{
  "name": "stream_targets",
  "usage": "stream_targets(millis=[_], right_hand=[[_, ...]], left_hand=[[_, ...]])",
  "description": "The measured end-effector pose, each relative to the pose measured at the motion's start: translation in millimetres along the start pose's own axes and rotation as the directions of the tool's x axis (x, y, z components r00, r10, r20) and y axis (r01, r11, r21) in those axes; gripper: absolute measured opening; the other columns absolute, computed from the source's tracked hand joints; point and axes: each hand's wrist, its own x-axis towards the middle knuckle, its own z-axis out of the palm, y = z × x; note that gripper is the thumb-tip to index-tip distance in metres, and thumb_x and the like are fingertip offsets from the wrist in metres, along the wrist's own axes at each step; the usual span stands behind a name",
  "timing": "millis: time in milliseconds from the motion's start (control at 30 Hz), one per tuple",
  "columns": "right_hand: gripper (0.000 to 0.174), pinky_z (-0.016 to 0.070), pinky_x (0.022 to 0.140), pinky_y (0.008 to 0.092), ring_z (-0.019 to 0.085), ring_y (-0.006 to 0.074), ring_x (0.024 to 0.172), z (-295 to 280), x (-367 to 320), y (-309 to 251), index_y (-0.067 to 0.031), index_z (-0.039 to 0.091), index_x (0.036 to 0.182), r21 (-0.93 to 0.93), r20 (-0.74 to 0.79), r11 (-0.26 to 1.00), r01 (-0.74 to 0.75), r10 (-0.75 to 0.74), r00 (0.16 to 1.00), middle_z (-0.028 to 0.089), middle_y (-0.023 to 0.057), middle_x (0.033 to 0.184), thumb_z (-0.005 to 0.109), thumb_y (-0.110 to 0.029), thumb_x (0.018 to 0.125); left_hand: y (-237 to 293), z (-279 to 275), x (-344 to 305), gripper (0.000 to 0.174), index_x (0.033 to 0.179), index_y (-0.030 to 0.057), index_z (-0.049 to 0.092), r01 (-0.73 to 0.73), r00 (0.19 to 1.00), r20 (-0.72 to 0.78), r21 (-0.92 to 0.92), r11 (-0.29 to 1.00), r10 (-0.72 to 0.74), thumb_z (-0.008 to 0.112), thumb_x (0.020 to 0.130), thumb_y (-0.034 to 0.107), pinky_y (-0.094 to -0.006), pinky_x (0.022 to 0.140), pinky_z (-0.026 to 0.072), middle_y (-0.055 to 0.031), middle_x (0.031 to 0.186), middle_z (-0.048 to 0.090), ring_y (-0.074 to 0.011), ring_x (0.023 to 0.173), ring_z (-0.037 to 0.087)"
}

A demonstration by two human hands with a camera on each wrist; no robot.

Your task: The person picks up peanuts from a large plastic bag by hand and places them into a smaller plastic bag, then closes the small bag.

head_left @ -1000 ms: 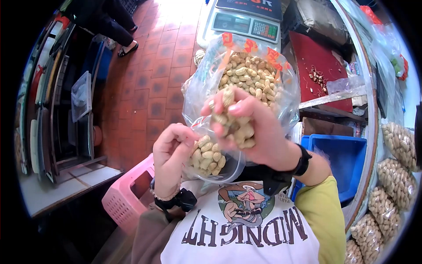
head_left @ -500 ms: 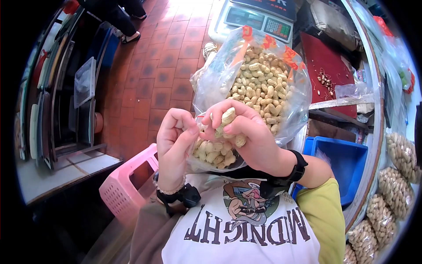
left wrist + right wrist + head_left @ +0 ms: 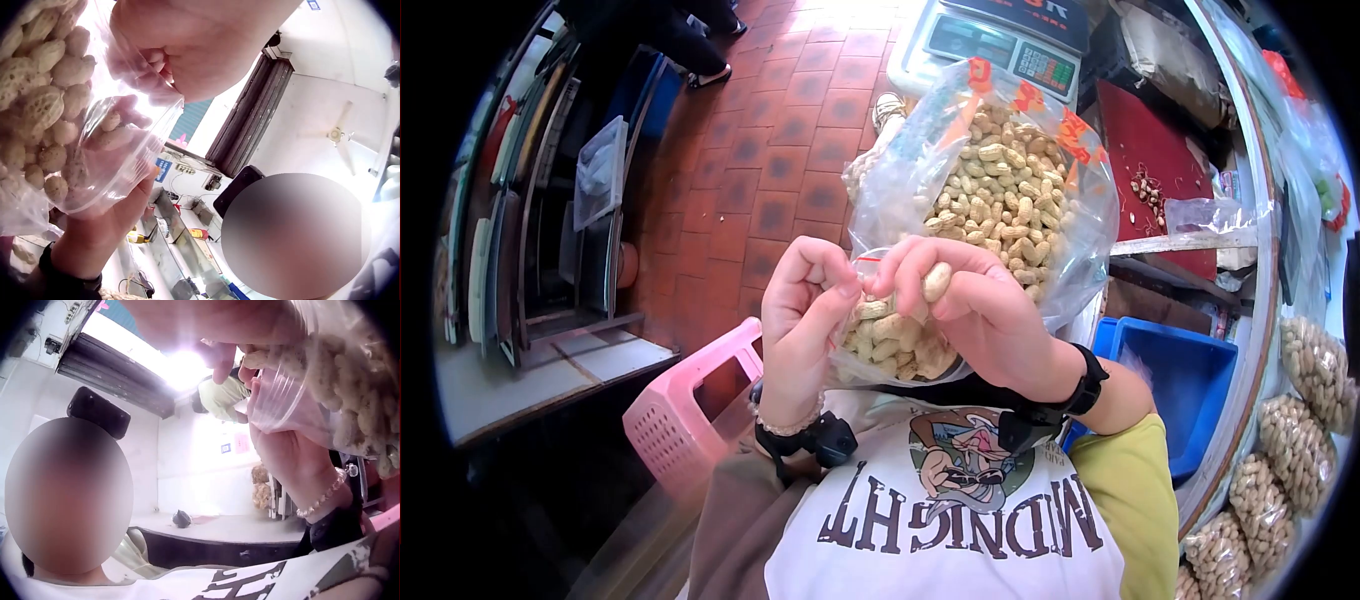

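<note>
A clear zip bag (image 3: 855, 362) part-filled with unshelled peanuts (image 3: 890, 345) hangs between the two hands, close to the shirt. The left hand (image 3: 795, 315) pinches the edge of its mouth between thumb and bent fingers. At the other side of the mouth is the right hand (image 3: 995, 320), with a peanut (image 3: 937, 281) held between its thumb and fingers. More peanuts show under its fingertips. Seen from the left wrist, the zip bag (image 3: 94, 187) bulges with peanuts, and the right hand (image 3: 109, 215) lies behind the transparent film.
A large open plastic bag (image 3: 870, 215) of peanuts stands just beyond the hands, with a digital scale (image 3: 990, 45) behind it. Right of the body are a blue bin (image 3: 1200, 385) and several filled peanut bags (image 3: 1265, 505). A pink stool (image 3: 665, 425) stands at left.
The right hand has lowered from above to the zip bag's mouth, and most of its handful of peanuts has dropped into the bag. The left hand keeps its pinch on the edge.
</note>
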Motion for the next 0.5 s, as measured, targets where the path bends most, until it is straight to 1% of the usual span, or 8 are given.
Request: stream_targets(millis=[67, 167, 233, 300, 367, 433, 467, 500], right_hand=[[0.019, 0.0334, 0.105, 0.0358, 0.052, 0.0233, 0.111, 0, 0, 0, -0.0016, 0.061, 0.080, 0.043, 0.019, 0.998, 0.038, -0.039, 0.999, 0.059, 0.0131, 0.102, 0.047, -0.013, 0.073], [0.023, 0.0334, 0.105, 0.0368, 0.052, 0.0244, 0.112, 0, -1, -4, -0.0004, 0.062, 0.082, 0.026, 0.041, 0.999, 0.044, -0.045, 0.998, 0.060, 0.0140, 0.104, 0.047, -0.016, 0.074], [0.025, 0.0332, 0.105, 0.0368, 0.052, 0.0247, 0.112, 2, -2, -5, 0.0007, 0.064, 0.084, 0.036, 0.044, 0.999, 0.039, -0.040, 0.998, 0.061, 0.0142, 0.104, 0.048, -0.017, 0.076], [0.028, 0.0331, 0.105, 0.0368, 0.052, 0.0250, 0.112, 1, -4, -6, 0.0018, 0.065, 0.086, 0.047, 0.046, 0.998, 0.034, -0.036, 0.998, 0.062, 0.0144, 0.104, 0.048, -0.018, 0.077], [0.033, 0.0328, 0.106, 0.0369, 0.053, 0.0253, 0.112, -3, -5, -7, 0.0040, 0.068, 0.092, -0.106, 0.087, 0.994, 0.032, -0.022, 0.996, 0.063, 0.0141, 0.102, 0.049, -0.022, 0.081], [0.035, 0.0326, 0.106, 0.0371, 0.054, 0.0254, 0.113, -3, -6, -9, 0.0043, 0.068, 0.093, -0.111, 0.103, 0.994, 0.023, -0.012, 0.995, 0.064, 0.0142, 0.102, 0.049, -0.023, 0.083], [0.037, 0.0324, 0.106, 0.0374, 0.054, 0.0255, 0.113, -2, -7, -10, 0.0047, 0.069, 0.095, -0.115, 0.120, 0.993, 0.015, -0.001, 0.993, 0.065, 0.0142, 0.102, 0.049, -0.025, 0.085], [0.037, 0.0324, 0.106, 0.0374, 0.054, 0.0255, 0.113, -2, -8, -10, 0.0047, 0.069, 0.095, -0.115, 0.120, 0.993, 0.015, -0.001, 0.993, 0.065, 0.0142, 0.102, 0.049, -0.025, 0.085]], left_hand=[[-1, 1, 0, 0.008, 0.099, 0.0030, 0.050, 0.004, 1.000, -0.007, 0.008, 1.000, -0.004, 0.056, 0.093, 0.002, -0.0147, 0.048, 0.0243, 0.0045, 0.077, 0.051, 0.0032, 0.057, 0.037], [-2, 1, 0, 0.008, 0.099, 0.0030, 0.050, -0.016, 1.000, -0.001, -0.044, 0.999, 0.016, 0.056, 0.093, 0.002, -0.0146, 0.050, 0.0256, 0.0046, 0.078, 0.050, 0.0033, 0.058, 0.037], [1, -4, -1, 0.008, 0.099, 0.0030, 0.050, 0.023, 0.999, 0.045, -0.010, 1.000, -0.022, 0.055, 0.093, 0.000, -0.0157, 0.052, 0.0269, 0.0042, 0.079, 0.050, 0.0026, 0.060, 0.038], [1, -5, -2, 0.008, 0.098, 0.0028, 0.050, 0.028, 0.998, 0.061, -0.022, 0.999, -0.027, 0.055, 0.092, -0.001, -0.0165, 0.054, 0.0276, 0.0039, 0.079, 0.049, 0.0018, 0.062, 0.038], [2, -7, -3, 0.009, 0.098, 0.0027, 0.050, 0.033, 0.997, 0.077, -0.035, 0.999, -0.030, 0.054, 0.092, -0.002, -0.0174, 0.056, 0.0283, 0.0036, 0.080, 0.049, 0.0010, 0.064, 0.039], [1, -10, -4, 0.010, 0.096, 0.0024, 0.049, 0.039, 0.993, 0.112, -0.025, 0.999, -0.036, 0.054, 0.089, -0.003, -0.0183, 0.061, 0.0308, 0.0021, 0.082, 0.048, -0.0017, 0.069, 0.041], [2, -10, -4, 0.010, 0.096, 0.0024, 0.049, 0.039, 0.993, 0.111, -0.026, 0.999, -0.036, 0.054, 0.089, -0.003, -0.0183, 0.061, 0.0308, 0.0021, 0.082, 0.048, -0.0017, 0.069, 0.041], [3, -10, -5, 0.011, 0.096, 0.0023, 0.049, 0.032, 0.991, 0.134, -0.020, 0.999, -0.029, 0.054, 0.089, -0.004, -0.0187, 0.064, 0.0322, 0.0011, 0.082, 0.048, -0.0030, 0.072, 0.042]])
